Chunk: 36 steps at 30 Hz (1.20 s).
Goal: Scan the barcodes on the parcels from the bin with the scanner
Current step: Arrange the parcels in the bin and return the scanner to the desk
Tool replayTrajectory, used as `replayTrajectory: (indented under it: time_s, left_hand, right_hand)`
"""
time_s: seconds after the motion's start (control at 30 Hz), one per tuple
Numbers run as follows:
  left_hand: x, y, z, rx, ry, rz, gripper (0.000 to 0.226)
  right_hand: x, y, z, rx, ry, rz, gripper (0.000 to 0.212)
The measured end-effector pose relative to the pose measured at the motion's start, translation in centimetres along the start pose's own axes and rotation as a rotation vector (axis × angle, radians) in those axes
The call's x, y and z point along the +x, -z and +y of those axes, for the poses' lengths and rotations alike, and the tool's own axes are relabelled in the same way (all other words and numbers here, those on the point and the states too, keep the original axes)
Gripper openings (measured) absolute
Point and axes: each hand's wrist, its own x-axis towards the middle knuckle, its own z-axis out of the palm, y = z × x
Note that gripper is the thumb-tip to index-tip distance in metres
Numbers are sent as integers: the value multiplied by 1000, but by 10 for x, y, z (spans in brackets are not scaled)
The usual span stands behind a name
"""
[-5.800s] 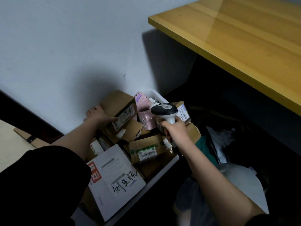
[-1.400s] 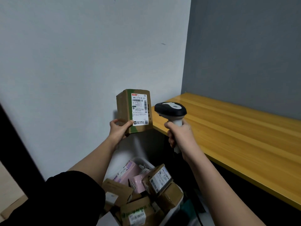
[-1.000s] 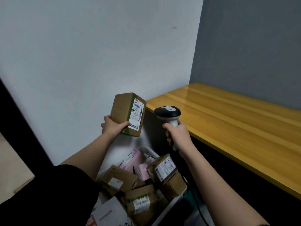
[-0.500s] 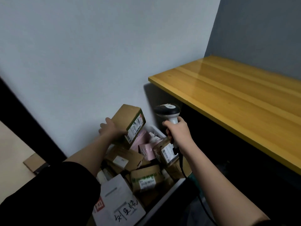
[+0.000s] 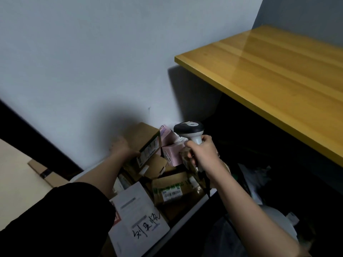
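Note:
A brown cardboard parcel (image 5: 143, 140) with a white barcode label on its side rests on the heap at the far end of the bin (image 5: 187, 208). My left hand (image 5: 123, 148) grips its left side. My right hand (image 5: 203, 153) holds the scanner (image 5: 189, 129), a black-and-white head on a white handle, over the bin's right side next to two pink boxes (image 5: 169, 147). Its cable hangs down behind my wrist. Other parcels fill the bin: a brown box with green print (image 5: 171, 188) and a large white mailer with handwriting (image 5: 137, 217).
A yellow wooden tabletop (image 5: 269, 75) juts out at upper right, above a dark space. The white wall stands right behind the bin. A flat piece of cardboard (image 5: 46, 173) lies on the floor at left. Pale bags (image 5: 258, 180) lie to the right of the bin.
My left hand has brought the brown parcel down from in front of the wall onto the heap in the bin. My right hand with the scanner has come down too.

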Motion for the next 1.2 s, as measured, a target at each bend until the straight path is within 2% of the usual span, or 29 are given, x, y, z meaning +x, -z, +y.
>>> replayTrajectory:
  time_s: [0.43,0.5,0.57,0.63,0.7,0.8,0.87,0.93,1.0,1.2]
  left_hand:
    - [7,-21,-4,103,17,-23,102]
    - [5,-21,-3,86,31,-43,104]
    - [-2,-17,-1,-12,54,11,100]
    - [-11,-11,2,-81,8,171,89]
    - [-21,1,11,-105,-140,305,71]
    - [-38,20,32,-292,-307,339,42]
    - [-50,30,48,-438,-369,250,23]
    - [-65,42,66,-653,-395,63,11]
    - [-85,52,80,-799,-390,-141,20]
    - [-137,73,123,-769,-454,-644,29]
  right_hand:
    - [2,1,7,36,-27,-58,30]
    - [1,2,4,31,-23,-80,30]
    - [-1,4,0,2,-8,-106,31]
    - [-5,6,-5,-10,17,-121,32]
    - [-9,8,-12,23,27,-134,32]
    - [-18,11,-27,80,62,-134,32]
    - [-24,15,-36,69,113,-108,29]
    - [-30,20,-47,38,173,-64,23]
    - [-36,25,-56,32,222,-25,18]
    - [-48,43,-84,-18,312,116,19]
